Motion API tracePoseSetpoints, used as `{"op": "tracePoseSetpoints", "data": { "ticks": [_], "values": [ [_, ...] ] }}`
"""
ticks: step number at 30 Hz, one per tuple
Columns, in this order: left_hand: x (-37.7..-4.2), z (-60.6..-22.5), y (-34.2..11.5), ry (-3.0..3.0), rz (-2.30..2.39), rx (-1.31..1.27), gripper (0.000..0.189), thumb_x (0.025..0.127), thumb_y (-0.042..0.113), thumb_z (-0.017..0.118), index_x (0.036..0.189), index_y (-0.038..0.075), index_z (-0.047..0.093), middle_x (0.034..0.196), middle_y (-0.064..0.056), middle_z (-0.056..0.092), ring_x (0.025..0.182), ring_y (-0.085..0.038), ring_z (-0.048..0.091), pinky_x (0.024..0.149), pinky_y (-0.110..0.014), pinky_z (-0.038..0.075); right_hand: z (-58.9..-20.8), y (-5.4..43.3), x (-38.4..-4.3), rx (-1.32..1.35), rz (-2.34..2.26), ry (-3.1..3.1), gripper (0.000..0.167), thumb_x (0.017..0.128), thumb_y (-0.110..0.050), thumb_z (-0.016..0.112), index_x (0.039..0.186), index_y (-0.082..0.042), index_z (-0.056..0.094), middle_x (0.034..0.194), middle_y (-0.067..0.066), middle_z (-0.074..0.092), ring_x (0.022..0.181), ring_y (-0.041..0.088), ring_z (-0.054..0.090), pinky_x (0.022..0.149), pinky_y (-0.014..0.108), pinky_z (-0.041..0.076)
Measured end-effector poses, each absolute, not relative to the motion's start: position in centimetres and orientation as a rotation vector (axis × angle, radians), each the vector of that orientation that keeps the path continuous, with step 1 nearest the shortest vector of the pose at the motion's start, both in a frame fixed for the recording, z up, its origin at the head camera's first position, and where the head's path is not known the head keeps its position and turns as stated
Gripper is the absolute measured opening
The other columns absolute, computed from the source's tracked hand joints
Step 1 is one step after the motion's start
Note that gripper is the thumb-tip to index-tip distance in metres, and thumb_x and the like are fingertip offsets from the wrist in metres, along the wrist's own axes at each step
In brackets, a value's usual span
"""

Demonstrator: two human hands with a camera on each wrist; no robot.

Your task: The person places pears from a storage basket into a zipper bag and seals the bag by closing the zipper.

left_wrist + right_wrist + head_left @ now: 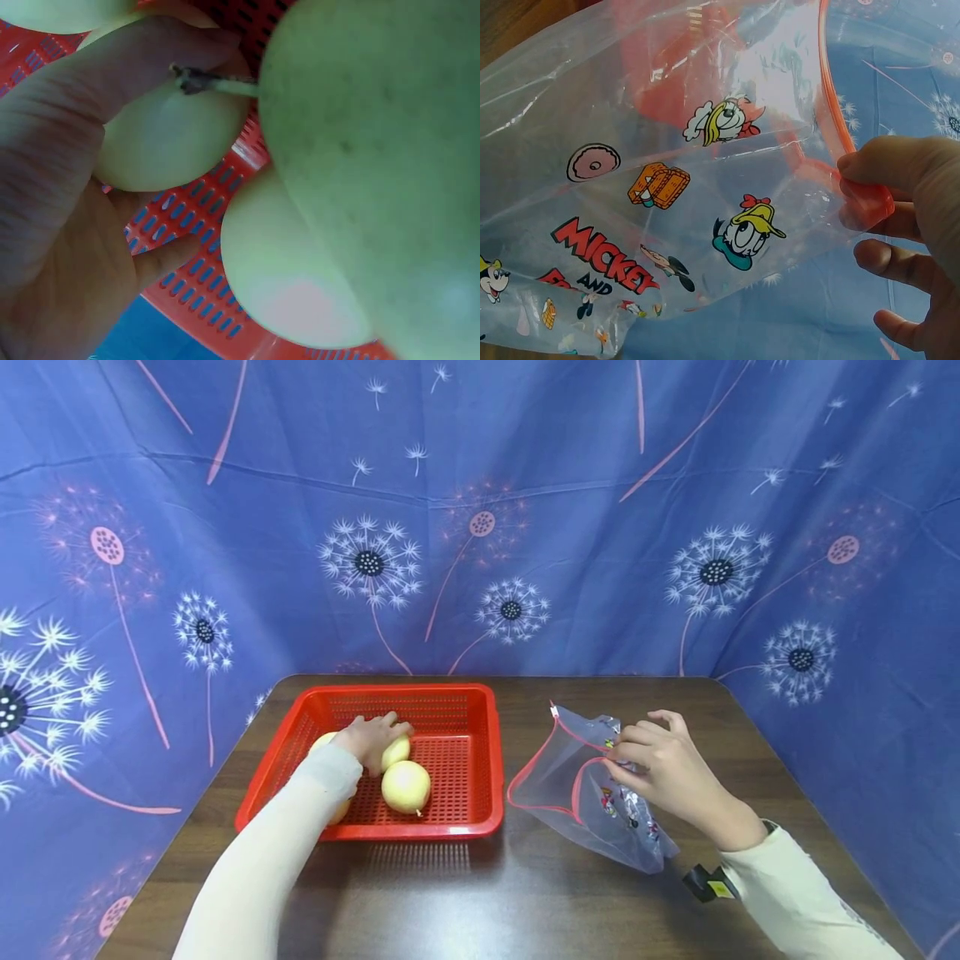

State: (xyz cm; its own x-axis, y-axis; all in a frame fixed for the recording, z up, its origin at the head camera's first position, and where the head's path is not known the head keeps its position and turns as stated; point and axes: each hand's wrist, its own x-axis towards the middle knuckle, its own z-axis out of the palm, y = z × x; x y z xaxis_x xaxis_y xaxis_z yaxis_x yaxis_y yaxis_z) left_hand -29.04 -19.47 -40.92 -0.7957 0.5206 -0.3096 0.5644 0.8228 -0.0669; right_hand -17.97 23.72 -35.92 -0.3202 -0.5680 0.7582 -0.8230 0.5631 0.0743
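Observation:
Inside a red plastic basket (497, 760), my left hand (366, 740) grips a pale yellow pear (396, 752). In the left wrist view the thumb lies across that pear (176, 142), with other fingers partly hidden behind it. Another pear (407, 787) with its stem showing sits just in front, and more are partly covered by the hand and sleeve. To the right of the basket, my right hand (660, 767) holds up a clear zip bag (551, 777) with red edging. The right wrist view shows thumb and index finger pinching the bag's red edge (870, 206); cartoon prints cover its side.
The basket and bag are on a brown wooden table (450, 902). A blue cloth (585, 527) with dandelion prints hangs behind and at both sides. A small black device (705, 883) with a yellow label is at the right wrist.

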Motion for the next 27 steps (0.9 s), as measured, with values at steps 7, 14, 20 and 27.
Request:
{"op": "tracePoseSetpoints", "data": {
  "ticks": [7, 14, 20, 27],
  "values": [
    [-28.9, -41.0, -19.5, 2.746, -0.196, 0.859, 0.082, 0.062, 0.002, 0.086, 0.133, 0.018, 0.049, 0.114, -0.011, 0.045, 0.090, -0.030, 0.060, 0.079, -0.050, 0.049, -35.9, 23.7, -18.1, 1.109, 0.410, -2.013, 0.034, 0.095, -0.029, 0.052, 0.066, -0.017, 0.065, 0.072, -0.006, 0.062, 0.065, 0.016, 0.055, 0.081, 0.057, 0.035],
    [-28.5, -39.3, -19.9, 2.810, -0.103, 0.826, 0.075, 0.064, 0.000, 0.085, 0.128, 0.016, 0.049, 0.116, -0.015, 0.044, 0.096, -0.032, 0.057, 0.082, -0.054, 0.047, -36.0, 23.7, -18.1, 1.105, 0.403, -1.994, 0.030, 0.092, -0.027, 0.054, 0.066, -0.017, 0.066, 0.073, -0.005, 0.063, 0.066, 0.017, 0.055, 0.081, 0.056, 0.036],
    [-28.5, -37.2, -19.6, 2.904, -0.057, 0.814, 0.080, 0.065, 0.003, 0.088, 0.133, 0.016, 0.048, 0.122, -0.018, 0.043, 0.108, -0.039, 0.054, 0.089, -0.061, 0.043, -36.1, 23.7, -18.3, 1.106, 0.399, -1.976, 0.032, 0.093, -0.028, 0.053, 0.066, -0.016, 0.066, 0.071, -0.005, 0.063, 0.065, 0.018, 0.055, 0.080, 0.055, 0.037],
    [-27.1, -34.1, -17.1, 3.035, 0.037, 0.977, 0.085, 0.063, 0.019, 0.093, 0.136, 0.016, 0.049, 0.124, -0.016, 0.045, 0.110, -0.036, 0.054, 0.085, -0.054, 0.043, -35.9, 23.5, -18.2, 1.106, 0.408, -1.980, 0.029, 0.091, -0.026, 0.055, 0.067, -0.016, 0.067, 0.071, -0.005, 0.062, 0.066, 0.019, 0.055, 0.080, 0.056, 0.037]
  ]
}}
